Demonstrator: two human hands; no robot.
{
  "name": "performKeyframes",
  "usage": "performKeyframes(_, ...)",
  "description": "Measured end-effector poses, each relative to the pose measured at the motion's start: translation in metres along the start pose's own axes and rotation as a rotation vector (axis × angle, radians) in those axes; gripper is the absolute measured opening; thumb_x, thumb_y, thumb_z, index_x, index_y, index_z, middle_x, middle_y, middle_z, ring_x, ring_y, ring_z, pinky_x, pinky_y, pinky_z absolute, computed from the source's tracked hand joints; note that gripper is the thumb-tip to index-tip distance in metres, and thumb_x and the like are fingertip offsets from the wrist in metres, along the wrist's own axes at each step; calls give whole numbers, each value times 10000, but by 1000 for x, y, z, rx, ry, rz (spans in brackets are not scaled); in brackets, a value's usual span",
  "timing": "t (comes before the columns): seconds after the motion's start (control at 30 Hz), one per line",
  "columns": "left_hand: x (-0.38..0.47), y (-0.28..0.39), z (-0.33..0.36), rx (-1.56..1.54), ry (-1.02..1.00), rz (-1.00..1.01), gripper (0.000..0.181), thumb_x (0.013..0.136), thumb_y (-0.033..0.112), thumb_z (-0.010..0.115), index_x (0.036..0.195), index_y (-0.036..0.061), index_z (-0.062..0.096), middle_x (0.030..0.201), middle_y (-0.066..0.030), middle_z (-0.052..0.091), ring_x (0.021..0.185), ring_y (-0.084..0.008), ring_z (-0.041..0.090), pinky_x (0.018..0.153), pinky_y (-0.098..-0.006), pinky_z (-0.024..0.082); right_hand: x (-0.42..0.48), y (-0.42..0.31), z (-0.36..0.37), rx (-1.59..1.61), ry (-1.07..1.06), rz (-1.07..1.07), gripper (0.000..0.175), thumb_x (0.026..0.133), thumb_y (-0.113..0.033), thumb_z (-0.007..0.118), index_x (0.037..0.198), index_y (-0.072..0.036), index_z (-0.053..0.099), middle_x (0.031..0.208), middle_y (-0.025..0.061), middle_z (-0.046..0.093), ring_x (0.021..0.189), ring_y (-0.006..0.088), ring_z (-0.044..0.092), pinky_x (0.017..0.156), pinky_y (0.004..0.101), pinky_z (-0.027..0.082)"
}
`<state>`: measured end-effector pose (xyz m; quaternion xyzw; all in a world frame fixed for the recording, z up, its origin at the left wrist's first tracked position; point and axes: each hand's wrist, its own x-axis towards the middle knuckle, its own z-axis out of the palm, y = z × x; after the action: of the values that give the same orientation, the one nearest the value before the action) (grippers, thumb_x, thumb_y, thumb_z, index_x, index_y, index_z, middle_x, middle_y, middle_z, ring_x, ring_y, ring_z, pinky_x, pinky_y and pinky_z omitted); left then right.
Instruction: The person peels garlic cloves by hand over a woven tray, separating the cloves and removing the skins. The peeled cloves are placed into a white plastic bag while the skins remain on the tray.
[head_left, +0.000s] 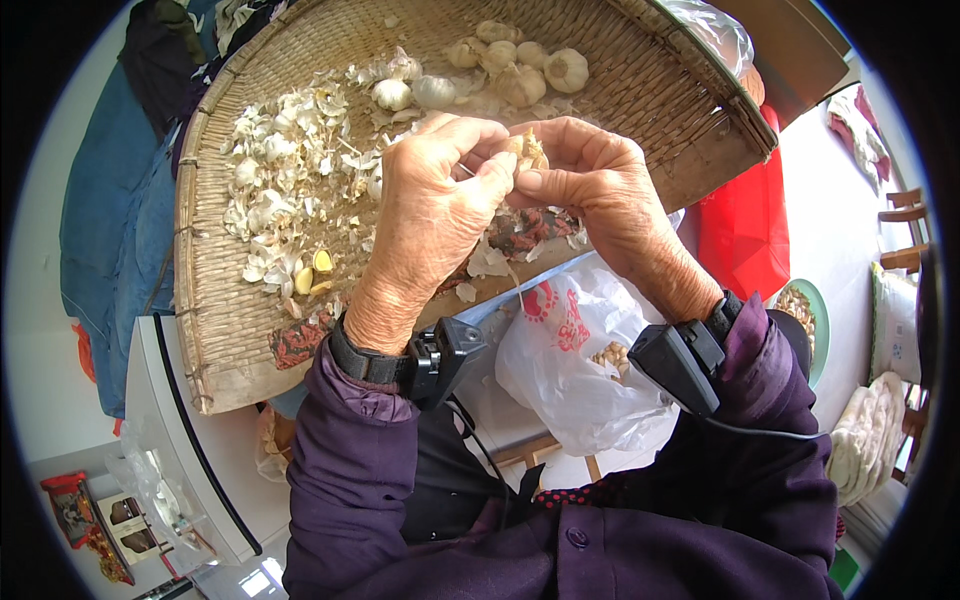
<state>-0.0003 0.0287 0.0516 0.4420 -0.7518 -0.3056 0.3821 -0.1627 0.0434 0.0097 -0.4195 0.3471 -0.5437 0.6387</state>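
Observation:
Over the near part of a woven wicker winnowing tray (225, 330), my left hand (439, 202) and my right hand (600, 165) meet. Between their thumbs and fingers they both grip a partly peeled garlic piece (531, 151) with ragged, yellowish skin. Fingers hide part of it. Whole garlic bulbs (519, 84) sit in a cluster on the tray beyond my hands, and a pair of paler bulbs (433, 91) lies nearer my left hand. Papery garlic skins (277, 146) cover the tray's left side. Cut yellow pieces (304, 280), perhaps ginger, rest among them.
Below the tray's near edge hangs a white plastic bag (525, 367) with garlic cloves (613, 358) inside. A red bag (746, 225) is at the right, near a green basin (821, 352) holding more pieces. A white cabinet (202, 450) stands at the left.

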Motion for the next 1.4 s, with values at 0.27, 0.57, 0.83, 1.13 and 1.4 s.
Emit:
performKeyframes(0.27,-2,-2,0,117,-14,67,130,846,43,667,954,-30,663,874,-63,663,757,-106,649,668,-220,526,0,5,1,-141,13,-128,287,800,8,674,1078,53,614,859,74,662,743,107,647,547,229,542)
performKeyframes(0.57,-4,-9,13,43,133,58,75,732,10,658,789,-35,638,722,-132,643,603,-201,649,564,-305,522,-2,10,5,-261,40,-199,248,808,-23,673,1044,43,630,765,37,635,645,61,588,526,208,506)
performKeyframes(0.83,-6,-10,17,-60,192,35,56,729,-7,659,766,-38,630,683,-103,643,587,-137,624,542,-269,500,-3,4,5,-231,29,-141,232,847,-69,649,1051,37,620,823,52,655,724,87,639,542,216,519)
performKeyframes(1.13,-6,-2,12,-334,171,-133,71,800,-23,626,857,-61,647,776,-78,660,677,-118,635,589,-247,528,-4,0,4,-56,55,-56,249,863,-86,651,1075,39,613,929,97,673,797,146,670,532,249,553)
performKeyframes(1.4,2,1,0,-570,99,-242,105,822,21,620,878,-60,657,765,-92,670,627,-146,658,562,-248,548,-5,-5,3,18,65,-34,264,881,-83,644,1105,51,600,967,122,673,886,177,664,798,295,552)
